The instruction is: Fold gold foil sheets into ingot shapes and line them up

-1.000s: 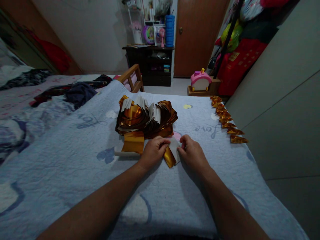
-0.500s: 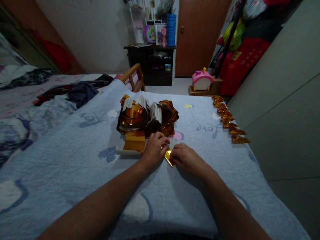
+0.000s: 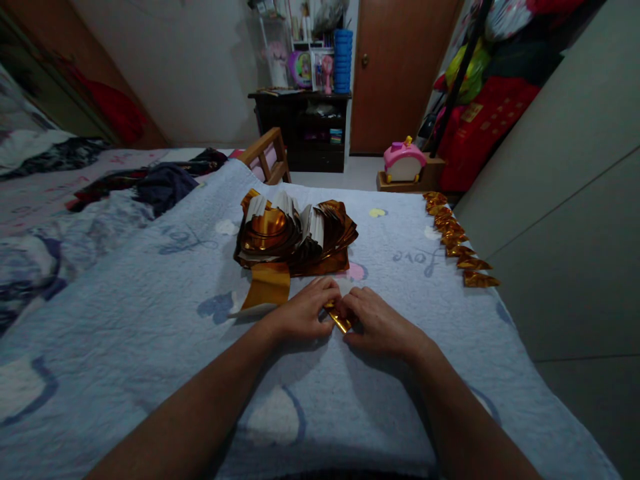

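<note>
Between my two hands lies a small folded piece of gold foil paper, low on the bed sheet and partly covered by fingers. My left hand is closed on its left side, and my right hand pinches it from the right. Left of them a loose gold foil sheet with a white border lies on the sheet. Just behind it sits a thick stack of gold foil paper, its leaves curled over and showing white backs.
Folded gold foil pieces form a row along the right edge of the blue-white bed sheet. Dark clothes lie to the left. Beyond the bed are a wooden rail, a pink toy and a dark cabinet.
My left hand has come down nearer to me, its thumb now at the lower edge of the foil. My right hand has closed in beside it. The loose sheet's near edge has shifted slightly.
</note>
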A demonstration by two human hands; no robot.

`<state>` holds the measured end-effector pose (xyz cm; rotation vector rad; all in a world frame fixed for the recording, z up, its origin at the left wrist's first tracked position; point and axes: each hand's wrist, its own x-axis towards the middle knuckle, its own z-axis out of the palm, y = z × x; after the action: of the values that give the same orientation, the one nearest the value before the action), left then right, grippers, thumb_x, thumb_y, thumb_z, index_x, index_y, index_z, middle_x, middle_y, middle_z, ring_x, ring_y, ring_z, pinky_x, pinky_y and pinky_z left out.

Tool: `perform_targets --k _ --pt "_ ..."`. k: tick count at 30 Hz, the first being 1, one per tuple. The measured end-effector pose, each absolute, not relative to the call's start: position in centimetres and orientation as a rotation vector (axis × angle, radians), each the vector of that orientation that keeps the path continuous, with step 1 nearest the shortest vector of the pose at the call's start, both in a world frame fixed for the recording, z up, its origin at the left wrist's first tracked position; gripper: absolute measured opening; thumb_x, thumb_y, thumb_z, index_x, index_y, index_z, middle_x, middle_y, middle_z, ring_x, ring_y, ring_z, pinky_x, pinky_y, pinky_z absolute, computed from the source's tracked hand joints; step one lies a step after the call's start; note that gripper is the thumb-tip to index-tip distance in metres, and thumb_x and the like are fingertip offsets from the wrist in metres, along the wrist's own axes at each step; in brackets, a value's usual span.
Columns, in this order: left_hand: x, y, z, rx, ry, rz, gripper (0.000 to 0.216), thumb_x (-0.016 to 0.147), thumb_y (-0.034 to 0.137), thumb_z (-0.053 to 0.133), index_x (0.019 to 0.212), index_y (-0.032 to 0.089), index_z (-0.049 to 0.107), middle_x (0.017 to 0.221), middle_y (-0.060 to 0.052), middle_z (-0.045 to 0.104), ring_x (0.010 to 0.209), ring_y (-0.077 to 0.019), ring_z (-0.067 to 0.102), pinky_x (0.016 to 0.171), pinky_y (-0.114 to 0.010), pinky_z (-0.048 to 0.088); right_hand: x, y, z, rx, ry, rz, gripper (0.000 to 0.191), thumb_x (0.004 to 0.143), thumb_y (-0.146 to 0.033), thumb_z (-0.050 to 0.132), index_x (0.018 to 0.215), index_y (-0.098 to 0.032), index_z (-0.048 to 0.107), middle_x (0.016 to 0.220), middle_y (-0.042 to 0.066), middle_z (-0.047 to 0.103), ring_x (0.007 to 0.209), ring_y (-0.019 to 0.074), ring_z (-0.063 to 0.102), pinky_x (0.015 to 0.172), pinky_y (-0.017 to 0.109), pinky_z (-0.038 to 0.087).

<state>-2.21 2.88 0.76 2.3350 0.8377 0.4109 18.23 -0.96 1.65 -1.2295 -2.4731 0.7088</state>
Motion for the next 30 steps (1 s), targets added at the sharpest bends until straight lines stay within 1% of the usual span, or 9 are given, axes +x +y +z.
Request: perform_targets --k 5,10,14,18,21,24,26,28,30 --pt "-2.46 2.89 1.06 2.287 0.851 0.356 0.023 0.074 0.013 0.065 0.096 0.021 0.063 0.103 -0.003 0.054 0.105 -0.0212 0.051 0.095 -0.032 0.044 18.03 -0.97 1.55 -1.238 -2.461 0.685 0.021 0.072 -0.01 0.063 0.088 -0.021 0.056 0.089 0.004 0.06 0.086 0.0207 0.051 0.079 0.035 0.04" --pt "-2.51 2.95 1.15 2.283 0.827 0.366 0.012 0.08 0.017 0.067 0.092 0.019 0.063 0.102 -0.003 0.054 0.104 -0.0197 0.052 0.095 -0.03 0.043 17.88 -1.25 1.57 -1.252 -2.434 0.669 0.022 0.072 -0.01 0.061 0.091 -0.021 0.058 0.092 0.006 0.06 0.09 0.0217 0.053 0.081 0.035 0.043" --pt "-2.59 3.04 1.23 2.283 0.808 0.373 0.009 0.083 0.02 0.068 0.092 0.019 0.065 0.104 -0.004 0.056 0.105 -0.0198 0.052 0.095 -0.031 0.043 17.88 -1.38 1.74 -1.265 -2.443 0.672 0.021 0.073 -0.011 0.06 0.092 -0.019 0.06 0.092 0.007 0.06 0.091 0.0219 0.054 0.08 0.035 0.044" --pt "-2.76 3.16 1.36 2.275 0.779 0.382 0.01 0.085 0.021 0.067 0.094 0.02 0.067 0.106 -0.005 0.057 0.106 -0.0207 0.053 0.097 -0.032 0.044 17.91 -1.34 1.57 -1.264 -2.453 0.655 0.027 0.073 -0.012 0.062 0.099 -0.019 0.061 0.096 0.007 0.061 0.093 0.0225 0.053 0.083 0.036 0.044" --pt "-2.88 3.19 1.48 2.259 0.774 0.382 0.012 0.087 0.021 0.064 0.099 0.021 0.068 0.107 -0.005 0.058 0.107 -0.0213 0.053 0.098 -0.034 0.044 17.9 -1.25 1.39 -1.247 -2.443 0.661 0.03 0.079 -0.011 0.058 0.107 -0.018 0.062 0.098 0.008 0.062 0.094 0.0219 0.054 0.084 0.035 0.043" --pt "-2.89 3.11 1.56 2.262 0.78 0.396 0.012 0.087 0.021 0.063 0.098 0.021 0.069 0.107 -0.006 0.059 0.106 -0.0213 0.054 0.098 -0.034 0.044 17.89 -1.13 1.35 -1.242 -2.415 0.691 0.024 0.085 -0.009 0.054 0.102 -0.018 0.066 0.094 0.007 0.061 0.091 0.0199 0.054 0.082 0.033 0.043" --pt "-2.78 2.98 1.49 2.281 0.785 0.408 0.011 0.085 0.022 0.066 0.096 0.02 0.069 0.105 -0.005 0.059 0.105 -0.0213 0.054 0.096 -0.033 0.044 17.89 -1.03 1.4 -1.249 -2.389 0.724 0.021 0.085 -0.008 0.054 0.097 -0.018 0.068 0.09 0.005 0.061 0.089 0.0188 0.054 0.08 0.031 0.042" --pt "-2.62 2.83 1.26 2.311 0.796 0.42 0.01 0.084 0.022 0.069 0.094 0.021 0.069 0.102 -0.005 0.06 0.102 -0.0212 0.055 0.093 -0.033 0.045 17.89 -0.95 1.5 -1.254 -2.37 0.744 0.021 0.085 -0.007 0.056 0.096 -0.019 0.07 0.089 0.005 0.06 0.087 0.0181 0.053 0.079 0.03 0.041" --pt "-2.46 2.7 0.92 2.348 0.808 0.428 0.007 0.086 0.022 0.068 0.092 0.021 0.071 0.098 -0.005 0.063 0.098 -0.0208 0.057 0.089 -0.032 0.045 17.89 -0.88 1.62 -1.258 -2.369 0.754 0.02 0.085 -0.007 0.056 0.091 -0.019 0.071 0.086 0.004 0.06 0.085 0.0178 0.053 0.079 0.03 0.041"
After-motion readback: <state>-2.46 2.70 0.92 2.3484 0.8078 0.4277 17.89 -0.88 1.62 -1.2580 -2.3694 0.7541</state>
